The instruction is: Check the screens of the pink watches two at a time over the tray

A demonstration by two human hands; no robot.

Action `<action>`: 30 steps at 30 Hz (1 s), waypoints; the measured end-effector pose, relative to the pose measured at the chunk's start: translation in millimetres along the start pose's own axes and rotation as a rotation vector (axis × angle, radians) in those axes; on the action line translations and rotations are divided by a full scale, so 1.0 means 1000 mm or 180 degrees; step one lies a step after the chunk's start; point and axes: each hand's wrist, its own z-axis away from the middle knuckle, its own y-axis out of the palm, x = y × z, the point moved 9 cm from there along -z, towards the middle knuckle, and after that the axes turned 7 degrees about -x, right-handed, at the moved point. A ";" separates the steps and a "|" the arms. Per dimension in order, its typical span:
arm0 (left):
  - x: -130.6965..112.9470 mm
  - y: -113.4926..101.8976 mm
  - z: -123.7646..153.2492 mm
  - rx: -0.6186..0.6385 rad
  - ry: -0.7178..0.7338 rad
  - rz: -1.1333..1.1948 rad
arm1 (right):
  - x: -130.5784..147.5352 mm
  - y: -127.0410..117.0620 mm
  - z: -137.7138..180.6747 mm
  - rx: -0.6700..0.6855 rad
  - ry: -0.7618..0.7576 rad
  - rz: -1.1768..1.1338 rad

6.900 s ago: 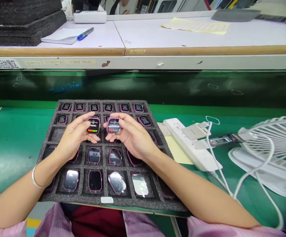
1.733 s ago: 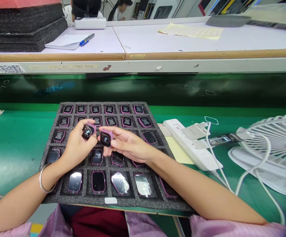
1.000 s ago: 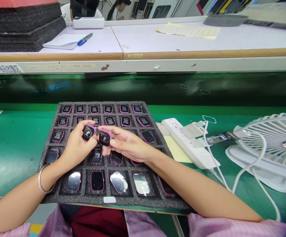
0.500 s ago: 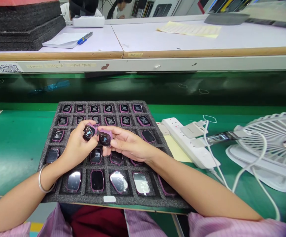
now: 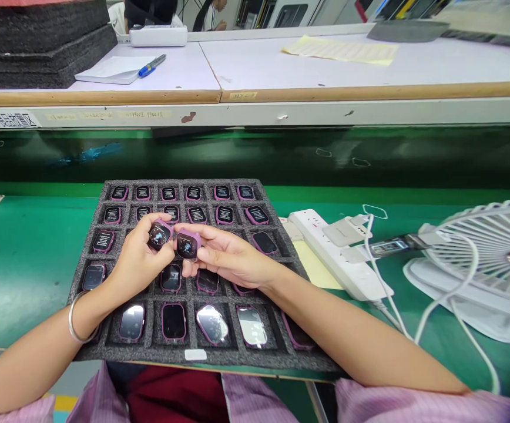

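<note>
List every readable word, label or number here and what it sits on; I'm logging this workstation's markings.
White label strip on the shelf edge: printed characters, too blurred to read.
Small yellowish stickers along the same edge: illegible.
Pink-cased watch screens in the grey foam tray: white text lines, too small to read.
Yellow paper sheet: print illegible.
Nothing can be quoted.

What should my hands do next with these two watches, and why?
Probably lower both into open pockets of the foam tray. The left hand and right hand each pinch a purple watch, left watch and right watch, just above it, backs up.
</note>
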 end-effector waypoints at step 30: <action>0.022 0.017 0.004 0.0336 -0.1590 0.1993 | 0.012 -0.029 -0.004 -0.0955 -0.0162 0.0083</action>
